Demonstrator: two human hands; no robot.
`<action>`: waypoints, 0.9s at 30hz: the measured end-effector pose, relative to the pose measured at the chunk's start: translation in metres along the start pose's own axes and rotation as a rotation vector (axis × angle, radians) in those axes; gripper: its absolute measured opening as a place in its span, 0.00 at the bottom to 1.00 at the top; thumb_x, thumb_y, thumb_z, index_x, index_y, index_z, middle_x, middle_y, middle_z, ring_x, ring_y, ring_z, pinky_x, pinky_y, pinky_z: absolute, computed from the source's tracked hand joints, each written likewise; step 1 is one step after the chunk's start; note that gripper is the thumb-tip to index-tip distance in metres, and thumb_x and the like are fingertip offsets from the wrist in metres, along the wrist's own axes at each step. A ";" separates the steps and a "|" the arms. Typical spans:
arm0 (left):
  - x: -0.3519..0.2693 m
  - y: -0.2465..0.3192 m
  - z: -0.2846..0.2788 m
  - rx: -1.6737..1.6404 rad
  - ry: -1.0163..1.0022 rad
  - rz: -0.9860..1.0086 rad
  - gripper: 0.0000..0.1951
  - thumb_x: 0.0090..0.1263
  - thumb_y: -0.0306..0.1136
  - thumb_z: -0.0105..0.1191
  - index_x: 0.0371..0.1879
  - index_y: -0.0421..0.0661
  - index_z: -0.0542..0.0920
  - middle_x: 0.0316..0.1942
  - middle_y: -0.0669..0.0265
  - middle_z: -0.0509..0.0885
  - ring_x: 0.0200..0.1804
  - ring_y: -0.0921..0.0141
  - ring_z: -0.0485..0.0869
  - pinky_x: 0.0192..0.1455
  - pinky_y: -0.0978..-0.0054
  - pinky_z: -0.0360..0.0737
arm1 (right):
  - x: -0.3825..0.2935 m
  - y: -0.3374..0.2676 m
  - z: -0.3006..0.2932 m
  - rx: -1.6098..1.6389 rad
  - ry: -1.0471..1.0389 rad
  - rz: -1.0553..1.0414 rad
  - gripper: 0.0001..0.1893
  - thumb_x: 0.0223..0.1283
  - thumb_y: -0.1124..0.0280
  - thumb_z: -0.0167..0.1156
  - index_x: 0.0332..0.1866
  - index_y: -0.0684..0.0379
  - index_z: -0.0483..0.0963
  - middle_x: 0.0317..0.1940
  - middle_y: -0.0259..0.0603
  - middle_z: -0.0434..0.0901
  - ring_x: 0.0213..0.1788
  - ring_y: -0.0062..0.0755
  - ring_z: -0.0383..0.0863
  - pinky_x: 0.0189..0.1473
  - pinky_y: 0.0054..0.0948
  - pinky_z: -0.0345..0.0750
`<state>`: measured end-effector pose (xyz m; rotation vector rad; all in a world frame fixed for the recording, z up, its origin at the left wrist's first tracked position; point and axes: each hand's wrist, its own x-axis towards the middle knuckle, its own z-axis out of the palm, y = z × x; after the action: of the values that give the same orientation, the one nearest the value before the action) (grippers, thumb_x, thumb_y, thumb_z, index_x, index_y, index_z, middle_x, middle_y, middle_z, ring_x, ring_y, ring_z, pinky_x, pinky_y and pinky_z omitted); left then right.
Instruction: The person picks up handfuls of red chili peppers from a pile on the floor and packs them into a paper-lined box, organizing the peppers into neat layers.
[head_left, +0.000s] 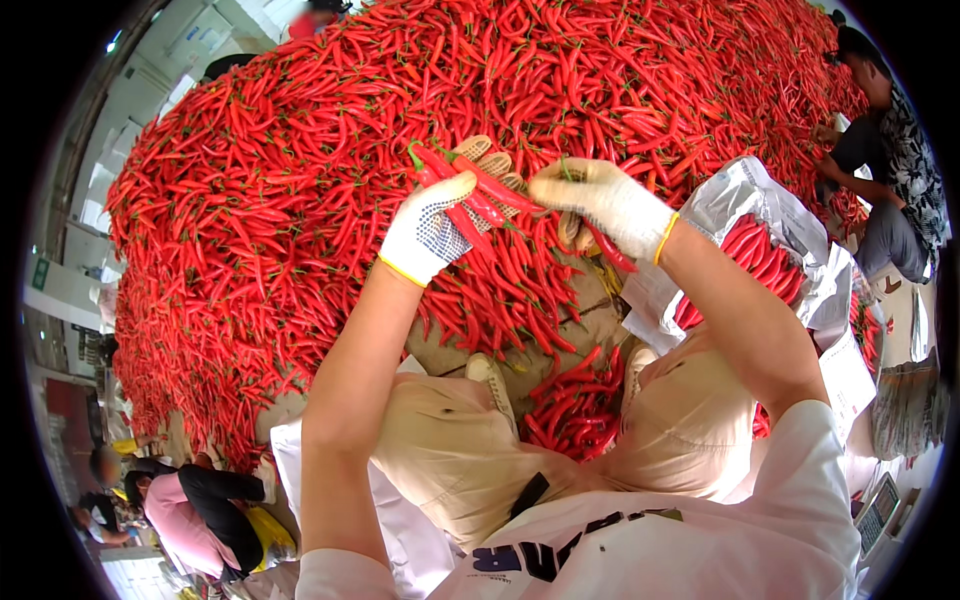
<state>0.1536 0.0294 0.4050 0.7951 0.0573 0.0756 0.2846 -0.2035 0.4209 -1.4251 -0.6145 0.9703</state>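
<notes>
My left hand (439, 225), in a white knit glove with dotted grip and yellow cuff, holds several red chili peppers (491, 187) between thumb and fingers. Their green stems point up and away from me. Close beside it, my right hand (607, 199), gloved the same way, has its fingertips at the tip of one of those peppers. A red chili pepper (611, 250) sticks out below the right palm, and a green stem shows by its fingers. Both hands are above the near edge of a huge heap of red chili peppers (337, 150).
A smaller pile of chili peppers (574, 420) lies between my feet. To the right stands a white plastic-lined sack (742, 180) with peppers inside. One person (892, 150) sits at the heap's right edge; another in pink (187, 517) is at lower left. A calculator-like device (877, 514) lies at lower right.
</notes>
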 end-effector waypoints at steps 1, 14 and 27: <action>0.001 -0.001 0.002 0.039 0.014 -0.024 0.32 0.78 0.25 0.60 0.80 0.43 0.67 0.73 0.48 0.79 0.73 0.47 0.80 0.78 0.43 0.77 | 0.000 -0.003 -0.007 -0.012 0.027 0.002 0.17 0.78 0.53 0.66 0.54 0.58 0.82 0.38 0.33 0.86 0.30 0.22 0.84 0.26 0.24 0.78; -0.001 -0.023 0.020 0.541 -0.095 -0.270 0.35 0.73 0.33 0.67 0.78 0.39 0.71 0.59 0.59 0.86 0.59 0.64 0.88 0.64 0.60 0.86 | 0.010 -0.003 0.002 -0.186 -0.039 0.090 0.28 0.66 0.48 0.77 0.57 0.61 0.83 0.36 0.31 0.85 0.28 0.18 0.80 0.27 0.23 0.74; 0.000 -0.012 0.004 0.383 -0.065 -0.256 0.33 0.79 0.29 0.60 0.81 0.38 0.67 0.72 0.49 0.81 0.68 0.53 0.86 0.73 0.48 0.83 | 0.009 -0.001 -0.025 0.043 -0.007 -0.025 0.14 0.69 0.57 0.76 0.46 0.55 0.84 0.28 0.29 0.82 0.23 0.17 0.76 0.22 0.23 0.72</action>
<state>0.1543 0.0185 0.3992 1.1660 0.1139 -0.2101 0.3108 -0.2089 0.4175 -1.3742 -0.6115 0.9638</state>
